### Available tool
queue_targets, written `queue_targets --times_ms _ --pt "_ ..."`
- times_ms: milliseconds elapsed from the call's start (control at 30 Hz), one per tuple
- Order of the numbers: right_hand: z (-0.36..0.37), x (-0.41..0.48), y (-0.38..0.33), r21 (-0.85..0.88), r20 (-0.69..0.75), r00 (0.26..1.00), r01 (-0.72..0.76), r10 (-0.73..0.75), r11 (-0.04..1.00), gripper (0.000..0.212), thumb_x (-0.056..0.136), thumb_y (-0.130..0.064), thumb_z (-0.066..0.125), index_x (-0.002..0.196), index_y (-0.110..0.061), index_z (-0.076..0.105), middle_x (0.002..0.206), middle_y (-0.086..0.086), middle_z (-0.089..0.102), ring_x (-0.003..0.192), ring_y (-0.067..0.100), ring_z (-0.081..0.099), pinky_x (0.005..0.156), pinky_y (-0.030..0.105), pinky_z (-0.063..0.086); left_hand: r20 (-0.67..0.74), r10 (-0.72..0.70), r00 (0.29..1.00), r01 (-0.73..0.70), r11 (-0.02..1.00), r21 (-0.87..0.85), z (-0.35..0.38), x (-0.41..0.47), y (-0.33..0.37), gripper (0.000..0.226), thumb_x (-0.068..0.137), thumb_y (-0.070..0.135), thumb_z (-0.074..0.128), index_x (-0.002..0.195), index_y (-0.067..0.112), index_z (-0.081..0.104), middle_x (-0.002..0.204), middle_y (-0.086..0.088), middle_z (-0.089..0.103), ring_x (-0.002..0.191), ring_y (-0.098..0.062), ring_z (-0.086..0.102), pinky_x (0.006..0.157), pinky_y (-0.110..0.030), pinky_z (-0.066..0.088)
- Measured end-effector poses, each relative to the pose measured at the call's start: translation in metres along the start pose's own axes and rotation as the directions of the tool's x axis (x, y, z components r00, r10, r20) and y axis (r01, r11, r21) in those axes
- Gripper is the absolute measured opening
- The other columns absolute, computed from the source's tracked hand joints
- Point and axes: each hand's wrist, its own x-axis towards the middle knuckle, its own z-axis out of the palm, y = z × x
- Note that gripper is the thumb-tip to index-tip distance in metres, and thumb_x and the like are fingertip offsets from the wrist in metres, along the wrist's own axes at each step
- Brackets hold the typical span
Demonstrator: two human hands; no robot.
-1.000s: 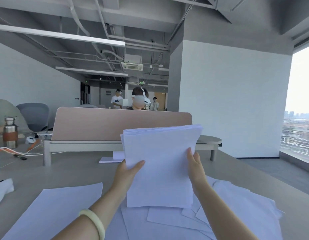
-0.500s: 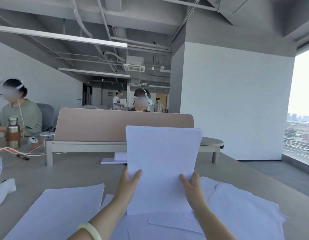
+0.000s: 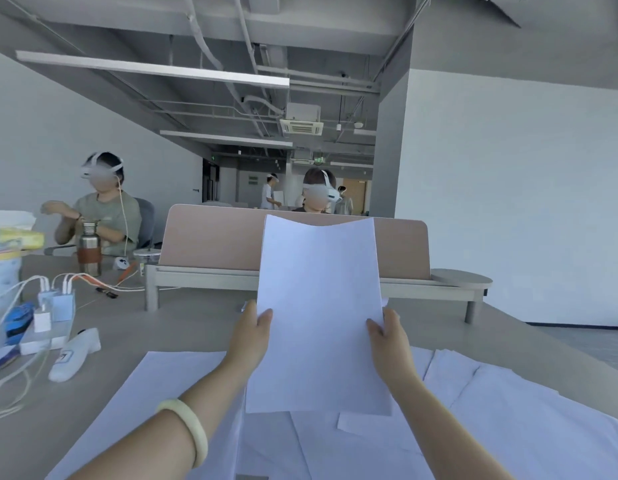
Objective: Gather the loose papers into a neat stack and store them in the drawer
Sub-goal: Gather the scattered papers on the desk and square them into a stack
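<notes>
I hold a stack of white papers (image 3: 319,317) upright above the desk, its bottom edge just over the loose sheets. My left hand (image 3: 250,336) grips the stack's left edge, thumb on the front. My right hand (image 3: 387,337) grips the right edge the same way. More loose white papers (image 3: 529,410) lie spread on the desk below and to the right, and a large sheet (image 3: 155,396) lies at the left. No drawer is in view.
A pink desk divider (image 3: 210,237) on a low shelf stands behind the stack. At the left are chargers with cables (image 3: 54,299), a white device (image 3: 75,355) and a metal bottle (image 3: 89,251). People with headsets sit beyond the desk.
The stack has been turned more upright and squared, its fanned top edges now aligned. Both hands slid down to its lower sides. The view has swung left.
</notes>
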Motion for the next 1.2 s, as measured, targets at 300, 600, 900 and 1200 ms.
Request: queue_targets --times_ms 300,600,900,1200 --pt "0.094 0.0 -0.005 0.043 0.37 0.924 -0.12 0.096 0.992 0.021 0.084 -0.012 0.045 0.092 0.002 0.059 0.084 0.004 0.06 0.076 0.02 0.056 0.068 0.031 0.043 -0.158 -0.175 0.972 0.212 0.942 0.26 -0.106 0.006 -0.021 0.005 0.094 0.014 0.044 0.1 0.013 0.044 0.094 -0.008 0.05 0.081 -0.023 0.046 0.056 -0.026 0.032" --pt "0.163 -0.035 0.009 -0.01 0.647 0.725 -0.303 0.237 0.953 0.029 0.089 -0.008 0.055 0.117 0.0 0.058 0.106 0.011 0.065 0.085 0.024 0.062 0.056 0.024 0.053 -0.228 -0.369 0.901 0.433 0.763 0.479 -0.182 -0.012 -0.093 0.018 0.085 0.013 0.055 0.073 0.012 0.042 0.073 -0.005 0.046 0.066 -0.022 0.043 0.059 -0.027 0.029" --pt "0.165 -0.028 0.02 -0.294 0.621 0.74 -0.086 0.258 0.952 0.048 0.088 -0.031 0.059 0.129 -0.013 0.042 0.096 0.005 0.059 0.063 0.018 0.056 0.057 0.025 0.045 -0.291 -0.409 0.865 0.473 0.469 0.746 -0.186 -0.026 -0.096 0.048 0.08 0.01 0.058 0.126 0.015 0.044 0.132 -0.013 0.036 0.118 -0.033 0.046 0.087 -0.031 0.042" --pt "0.09 -0.009 0.069 -0.761 0.473 0.838 0.232 0.273 0.606 0.066 0.094 -0.061 0.029 0.151 -0.028 0.023 0.161 -0.008 0.013 0.149 0.023 0.007 0.12 0.046 0.005 0.239 -0.297 0.925 0.125 0.83 0.544 -0.057 -0.037 -0.04 0.06 0.089 0.027 0.059 0.143 0.02 0.033 0.149 -0.003 0.028 0.134 -0.02 0.038 0.098 -0.028 0.039"
